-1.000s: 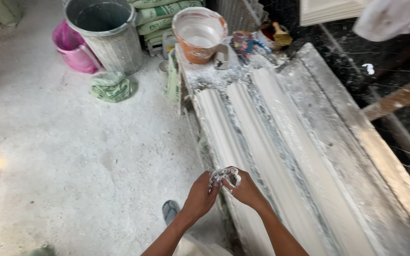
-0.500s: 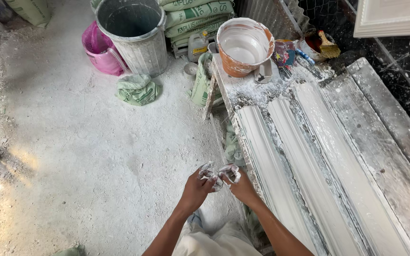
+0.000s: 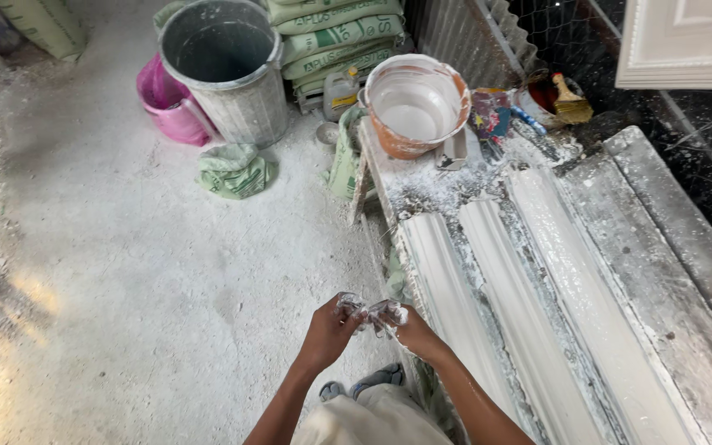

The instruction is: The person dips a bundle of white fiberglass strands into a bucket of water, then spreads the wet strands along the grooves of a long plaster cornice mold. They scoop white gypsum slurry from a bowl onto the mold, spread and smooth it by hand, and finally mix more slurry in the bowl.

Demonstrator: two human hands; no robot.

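Closest to me, my left hand (image 3: 327,330) and right hand (image 3: 409,330) meet just off the near edge of the bench (image 3: 686,272), over the dusty floor (image 3: 125,272). Both are curled shut around a small whitish wad (image 3: 372,313), fingers pinching it from either side; whether it is wet plaster or a scrap of fibre I cannot tell. It looks light and soft to me, likely crumbly or sticky, so I judge it wants a gentle fingertip pinch at its ends, not a squeeze. My foot in a sandal (image 3: 372,381) shows below the hands.

Just beside my right hand, three long white mouldings (image 3: 529,305) lie side by side on the bench, running away from me. They look stiff but brittle, and I would lift one only with both hands spread well apart.

Past their far ends stands an orange bowl (image 3: 415,103) holding white mix, with a brush (image 3: 569,89) to its right. On the floor sit a green rag (image 3: 232,170), a grey bucket (image 3: 222,70), a pink tub (image 3: 166,103) and stacked sacks (image 3: 331,37).
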